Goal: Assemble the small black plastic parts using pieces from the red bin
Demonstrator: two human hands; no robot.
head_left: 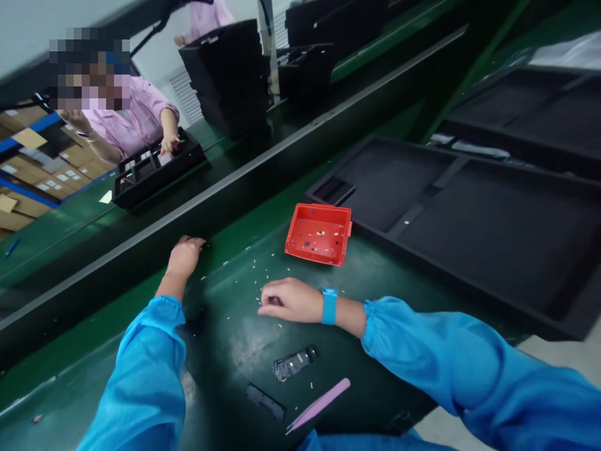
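My left hand (184,258) reaches to the far side of the green tabletop, by the raised ledge. Its fingers are bent and close together, and what they hold, if anything, is hidden. Over the middle of the table my right hand (292,300) is curled closed, thumb near the fingers; its inside is dark and I cannot make out any content. Small pale bits lie scattered around it. Nearer to me are a small circuit board in a dark frame (295,363), a dark flat cover (265,401) and pink tweezers (319,406).
A red tray (318,235) with small bits stands beyond my right hand. Large black trays (498,232) cover the right side. Across the ledge (235,173), a person in pink (136,119) works at a black box (157,169), beside stacked black bins (228,81).
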